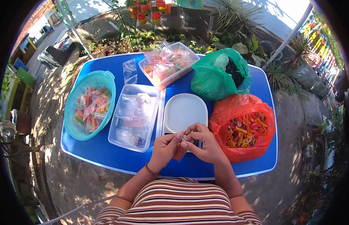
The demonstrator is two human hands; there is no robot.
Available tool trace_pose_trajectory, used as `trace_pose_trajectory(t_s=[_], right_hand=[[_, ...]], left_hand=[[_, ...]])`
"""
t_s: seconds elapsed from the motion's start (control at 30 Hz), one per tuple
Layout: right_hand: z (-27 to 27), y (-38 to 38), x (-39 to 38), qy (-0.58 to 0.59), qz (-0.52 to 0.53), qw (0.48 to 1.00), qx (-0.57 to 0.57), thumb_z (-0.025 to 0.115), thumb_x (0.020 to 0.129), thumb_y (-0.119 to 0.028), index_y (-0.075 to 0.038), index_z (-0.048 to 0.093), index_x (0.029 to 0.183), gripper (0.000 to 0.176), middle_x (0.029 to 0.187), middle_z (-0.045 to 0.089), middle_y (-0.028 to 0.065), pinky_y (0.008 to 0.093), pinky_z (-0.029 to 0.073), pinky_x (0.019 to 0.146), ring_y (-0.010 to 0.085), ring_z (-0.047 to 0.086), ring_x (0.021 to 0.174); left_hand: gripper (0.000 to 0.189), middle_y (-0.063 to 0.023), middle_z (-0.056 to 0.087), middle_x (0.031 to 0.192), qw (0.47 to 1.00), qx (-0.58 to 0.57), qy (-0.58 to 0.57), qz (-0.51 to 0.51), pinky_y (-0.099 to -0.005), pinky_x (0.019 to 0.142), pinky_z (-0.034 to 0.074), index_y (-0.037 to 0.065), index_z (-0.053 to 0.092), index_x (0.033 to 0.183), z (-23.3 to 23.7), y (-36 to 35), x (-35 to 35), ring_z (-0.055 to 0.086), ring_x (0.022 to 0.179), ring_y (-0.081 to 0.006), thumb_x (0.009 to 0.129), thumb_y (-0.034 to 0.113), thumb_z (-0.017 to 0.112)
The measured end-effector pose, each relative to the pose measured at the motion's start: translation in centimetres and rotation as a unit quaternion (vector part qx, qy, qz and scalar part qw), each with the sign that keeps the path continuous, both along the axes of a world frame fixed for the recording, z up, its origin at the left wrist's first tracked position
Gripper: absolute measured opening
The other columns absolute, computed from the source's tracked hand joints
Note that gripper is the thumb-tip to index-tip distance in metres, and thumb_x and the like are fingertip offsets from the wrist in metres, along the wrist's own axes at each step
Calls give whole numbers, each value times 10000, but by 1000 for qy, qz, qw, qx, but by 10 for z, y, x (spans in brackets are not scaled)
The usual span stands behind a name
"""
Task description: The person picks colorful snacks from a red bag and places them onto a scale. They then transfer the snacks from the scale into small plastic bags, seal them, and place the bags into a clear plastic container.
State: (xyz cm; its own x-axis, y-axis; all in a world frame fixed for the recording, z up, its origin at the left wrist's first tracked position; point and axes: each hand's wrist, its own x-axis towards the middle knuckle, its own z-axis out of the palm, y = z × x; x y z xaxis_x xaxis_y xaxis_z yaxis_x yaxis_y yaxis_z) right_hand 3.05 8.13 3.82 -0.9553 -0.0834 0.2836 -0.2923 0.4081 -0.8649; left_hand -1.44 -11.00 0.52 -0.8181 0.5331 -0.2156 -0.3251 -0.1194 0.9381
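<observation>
The blue, white-edged table (90, 150) leaves open room toward its near edge. The red plastic bag of twisted colourful pieces (218, 112) lies right of the right hand (205, 145); the white square-topped scale (185, 112), just beyond. Left hand (165, 150) and right pinch the small clear packet with orange contents (178, 153) between them, neither clearly nearer, its long axis pointing bodyward.

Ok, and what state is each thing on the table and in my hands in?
Small packet: pinched near its top by left hand and right hand; seal hidden.
White scale tray: bare.
Red bag: open, twisted pieces inside.
Green bag: open.
Teal basket: uncovered, holding packets.
Near tub: uncovered, holding clear bags.
Far tub: uncovered, heaped.
Loose clear bag: lying flat.
</observation>
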Motion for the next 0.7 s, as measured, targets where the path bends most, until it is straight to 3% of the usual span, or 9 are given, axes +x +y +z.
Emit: trace_pose_trajectory(t_s=[0.13, 0.2, 0.33, 0.4, 0.5, 0.7], right_hand=[[9, 4, 3, 46, 6, 992, 120, 796, 863, -121, -61, 749, 910, 89, 1092, 606, 84, 305, 457, 827, 180, 567, 939], [3, 7, 0, 43, -10, 997, 57, 795, 867, -96, -37, 723, 911, 103, 1044, 608, 74, 291, 458, 799, 153, 566, 902], [8, 2, 4, -71, -72, 983, -153, 767, 888, -31, 12, 660, 927, 122, 946, 605, 52, 243, 444, 728, 95, 555, 819], [4, 5, 7, -59, -63, 987, -136, 737, 906, -10, 24, 639, 936, 109, 915, 601, 41, 223, 431, 697, 74, 549, 792], [-5, 9, 9, -12, -52, 993, -109, 700, 904, 35, 26, 628, 929, 77, 907, 604, 49, 213, 421, 679, 74, 556, 782], [-9, 7, 13, 72, -47, 992, -95, 668, 869, 89, 38, 627, 906, 75, 886, 615, 83, 227, 437, 678, 115, 576, 770]], left_hand=[[343, -97, 760, 982, 998, 36, 45, 15, -237, 762, 574, -40, 742, 1121, -13, 2, 2, 693, 896, -100, 1057, 276, 623], [354, -89, 762, 1003, 995, 55, 77, 30, -211, 710, 564, -36, 715, 1232, -13, 6, 4, 685, 847, -77, 1054, 259, 632], [283, -136, 757, 1068, 996, 70, 54, 25, -259, 806, 606, -42, 701, 1189, -2, -1, 4, 720, 953, -132, 1031, 189, 661], [237, -133, 755, 1056, 997, 50, 53, 36, -265, 832, 603, -44, 682, 1159, 2, -4, 4, 735, 965, -157, 1036, 155, 647], [204, -117, 751, 1022, 991, 81, 69, 77, -245, 781, 599, -33, 654, 1154, 9, 1, 6, 721, 884, -121, 1035, 132, 644], [113, -52, 697, 923, 962, -21, 261, 78, -224, 711, 573, 2, 647, 1064, 20, -2, 8, 674, 784, -85, 1033, 110, 638]])
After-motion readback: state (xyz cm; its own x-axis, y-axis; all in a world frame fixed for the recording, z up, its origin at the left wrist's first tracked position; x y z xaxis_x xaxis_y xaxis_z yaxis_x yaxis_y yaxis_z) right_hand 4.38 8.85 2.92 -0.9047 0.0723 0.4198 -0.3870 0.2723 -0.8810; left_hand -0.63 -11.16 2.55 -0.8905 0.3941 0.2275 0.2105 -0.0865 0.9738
